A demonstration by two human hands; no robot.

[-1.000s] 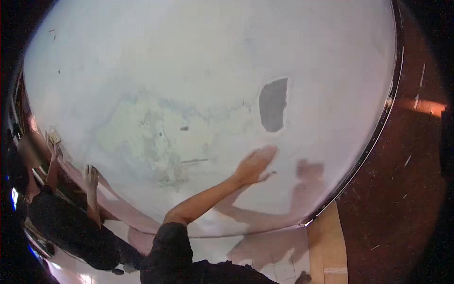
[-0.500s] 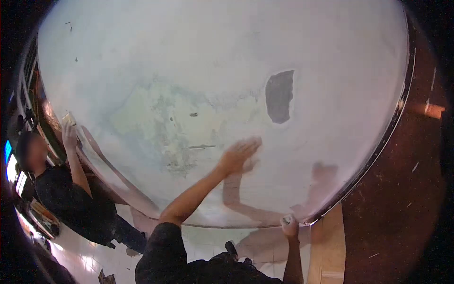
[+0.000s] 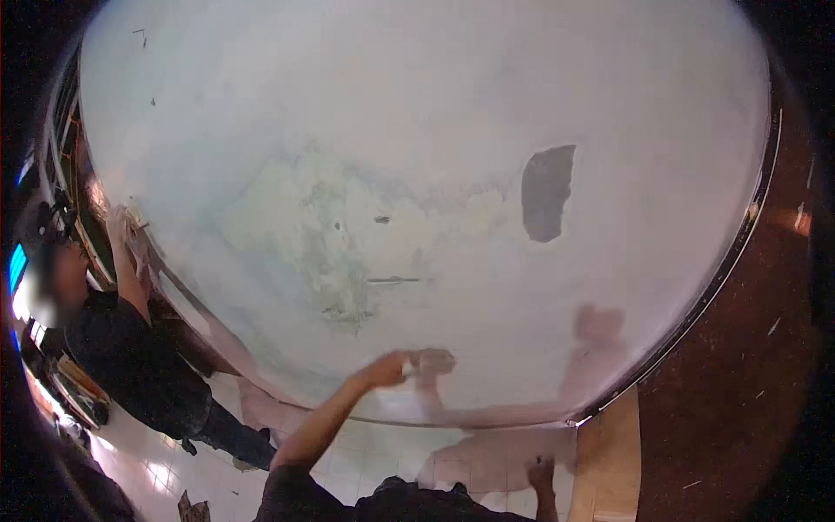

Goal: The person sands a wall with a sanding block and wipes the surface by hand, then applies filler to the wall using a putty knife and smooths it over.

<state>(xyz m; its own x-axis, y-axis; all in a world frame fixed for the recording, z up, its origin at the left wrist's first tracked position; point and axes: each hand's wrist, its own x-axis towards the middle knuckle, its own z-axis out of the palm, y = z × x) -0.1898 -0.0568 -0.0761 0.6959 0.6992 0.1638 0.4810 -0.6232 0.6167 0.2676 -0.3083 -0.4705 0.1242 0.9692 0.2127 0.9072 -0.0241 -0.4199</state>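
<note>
wall [image 3: 435, 130] | pale, patchy (grey gap at right) | upright

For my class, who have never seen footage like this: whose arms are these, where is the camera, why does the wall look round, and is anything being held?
The camera sits on a person's head and looks forward and down, so the arms rising from the bottom edge are that person's own. Its very wide lens bends the flat wall into a dome. The left hand is pressed on the wall low down; whether it holds something small is too blurred to tell. The right hand hangs low near the floor tiles. The wall is pale and worn, with a dark grey patch where the coating is gone. At the left edge, a co-worker in dark clothes reaches up to the same wall.
</note>
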